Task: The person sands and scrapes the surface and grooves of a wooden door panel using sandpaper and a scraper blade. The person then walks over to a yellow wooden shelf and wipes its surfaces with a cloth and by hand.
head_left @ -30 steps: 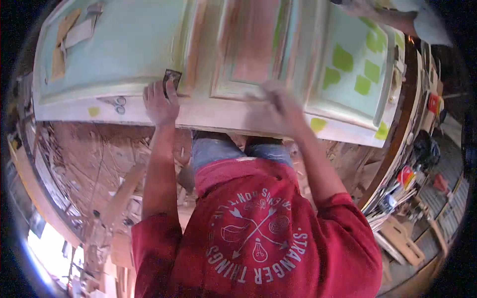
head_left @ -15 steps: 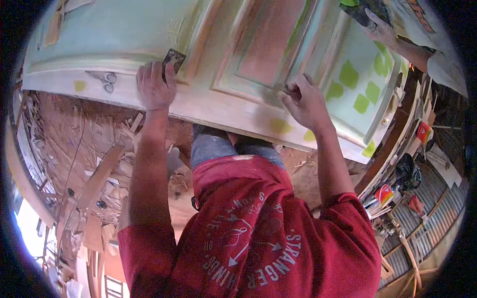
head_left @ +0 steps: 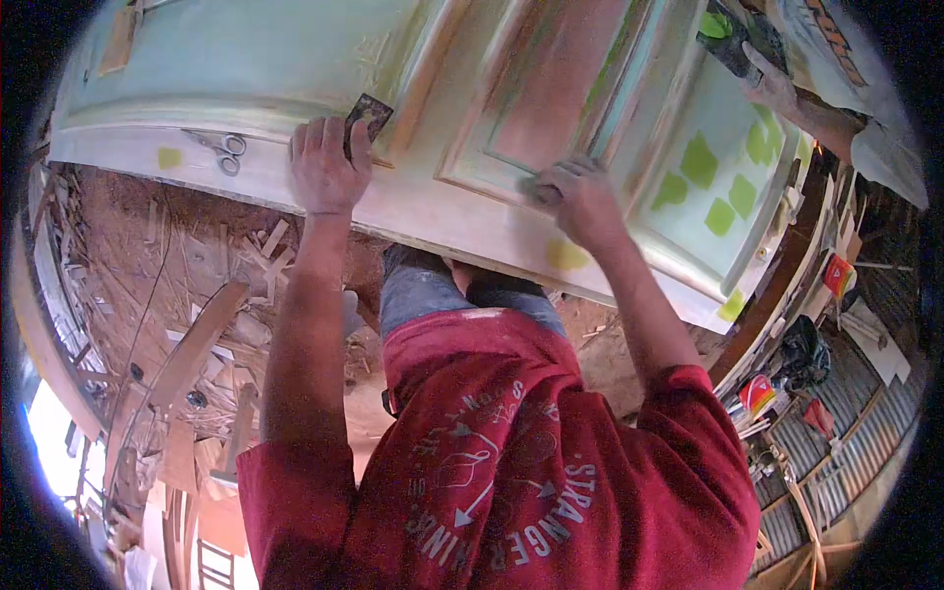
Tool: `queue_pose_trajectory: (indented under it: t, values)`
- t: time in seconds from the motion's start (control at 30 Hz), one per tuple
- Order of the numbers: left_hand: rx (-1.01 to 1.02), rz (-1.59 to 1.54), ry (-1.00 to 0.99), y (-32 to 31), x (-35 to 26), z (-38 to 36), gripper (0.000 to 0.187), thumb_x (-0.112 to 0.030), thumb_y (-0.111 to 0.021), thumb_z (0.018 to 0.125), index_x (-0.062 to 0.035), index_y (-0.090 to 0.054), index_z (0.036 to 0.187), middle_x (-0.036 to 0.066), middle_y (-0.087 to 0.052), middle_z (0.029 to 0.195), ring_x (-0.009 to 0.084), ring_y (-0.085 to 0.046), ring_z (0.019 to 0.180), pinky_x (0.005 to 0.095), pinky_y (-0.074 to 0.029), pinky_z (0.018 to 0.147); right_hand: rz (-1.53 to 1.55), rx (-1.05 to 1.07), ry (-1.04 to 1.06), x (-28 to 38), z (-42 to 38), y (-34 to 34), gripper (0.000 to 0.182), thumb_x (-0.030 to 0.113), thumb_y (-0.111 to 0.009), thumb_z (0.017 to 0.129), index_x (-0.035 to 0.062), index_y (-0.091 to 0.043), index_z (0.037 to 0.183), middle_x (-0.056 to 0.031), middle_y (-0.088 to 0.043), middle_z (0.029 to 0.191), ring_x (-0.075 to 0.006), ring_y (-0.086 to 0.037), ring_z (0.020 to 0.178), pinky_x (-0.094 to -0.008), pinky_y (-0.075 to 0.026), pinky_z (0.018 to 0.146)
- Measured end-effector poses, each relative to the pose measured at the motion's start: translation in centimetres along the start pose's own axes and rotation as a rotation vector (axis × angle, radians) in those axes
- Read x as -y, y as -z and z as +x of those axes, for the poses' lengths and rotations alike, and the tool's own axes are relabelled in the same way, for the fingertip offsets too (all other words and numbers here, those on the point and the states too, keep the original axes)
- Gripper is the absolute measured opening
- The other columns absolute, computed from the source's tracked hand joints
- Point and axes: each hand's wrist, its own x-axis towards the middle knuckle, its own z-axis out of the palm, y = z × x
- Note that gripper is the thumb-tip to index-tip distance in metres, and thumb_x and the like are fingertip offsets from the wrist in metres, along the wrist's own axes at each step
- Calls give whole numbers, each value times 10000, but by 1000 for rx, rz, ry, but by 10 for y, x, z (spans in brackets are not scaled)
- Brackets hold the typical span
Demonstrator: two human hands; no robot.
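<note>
A panelled wooden door (head_left: 462,221) with pale, reddish and green-patched surfaces lies in front of me. My left hand (head_left: 330,167) rests near its front edge, the thumb against a dark flat pad (head_left: 368,122), which the hand holds. My right hand (head_left: 582,202) is closed at the lower edge of the reddish panel (head_left: 560,88), around a small greyish piece (head_left: 539,189) that is blurred. Scissors (head_left: 230,154) lie on the door to the left of my left hand.
At the upper right, another person's hand (head_left: 772,87) is beside a dark board with green paste (head_left: 716,26). Wood scraps (head_left: 211,324) litter the ground at left. A black bag (head_left: 806,351) and corrugated sheets (head_left: 865,413) are at right.
My right hand has moved left along the panel's lower edge, its fingers now more closed. The view has shifted slightly; my left hand still holds the dark pad.
</note>
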Motion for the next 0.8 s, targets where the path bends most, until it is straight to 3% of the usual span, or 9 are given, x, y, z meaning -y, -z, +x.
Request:
queue_pose_trajectory:
  t: [0.13, 0.23, 0.33, 0.53, 0.63, 0.73, 0.8]
  values:
    - [11, 8, 19, 0, -3, 1, 296, -338, -658, 1032, -69, -631, 912, 152, -624, 891, 407, -619, 877, 546, -503, 791, 21, -71, 16, 14, 14, -6, 85, 202, -795, 899, 139, -766, 950, -69, -787, 1019, -325, -703, 1052, -509, -468, 1019]
    - [-25, -20, -26, -3, 1, 3, 294, -337, -661, 1032, -70, -629, 911, 148, -620, 884, 404, -616, 860, 544, -500, 785, -75, 12, -108, -15, -8, 11, 69, 189, -785, 909, 147, -768, 962, -60, -773, 1006, -329, -702, 1049, -528, -478, 1024]
    - [-55, 32, -46, 1, -3, 3, 292, -334, -661, 1034, -71, -625, 913, 146, -619, 883, 399, -614, 845, 542, -497, 782, 87, -142, 25, -17, -5, -4, 69, 173, -781, 908, 137, -773, 966, -67, -753, 1012, -336, -696, 1028, -520, -494, 1018]
    - [-71, 8, -33, 2, -5, 5, 287, -327, -659, 1035, -71, -633, 908, 138, -623, 881, 389, -618, 840, 525, -502, 757, 69, -55, 10, -21, -12, 4, 119, 97, -762, 904, 106, -766, 1023, -89, -745, 1038, -350, -693, 1049, -473, -546, 983]
    - [-48, 63, -37, 2, -3, 4, 289, -332, -662, 1029, -73, -633, 906, 136, -622, 873, 386, -618, 829, 518, -505, 745, 128, -84, 68, -13, 1, -8, 151, 80, -762, 903, 104, -764, 1052, -96, -747, 1044, -358, -700, 1066, -490, -563, 965]
    - [-34, 33, -37, 2, -3, 3, 288, -338, -665, 1023, -76, -633, 908, 135, -621, 869, 381, -620, 828, 519, -506, 748, 167, -156, 117, -9, 13, -28, 109, 151, -770, 918, 130, -731, 1017, -110, -724, 1024, -380, -699, 1053, -501, -560, 975]
    - [-37, 24, -39, 3, -5, 5, 289, -342, -665, 1020, -78, -636, 906, 136, -621, 868, 379, -622, 834, 519, -507, 747, 144, -74, 32, -17, -2, -13, 139, 143, -764, 920, 133, -724, 1053, -123, -725, 1036, -393, -696, 1053, -506, -561, 968]
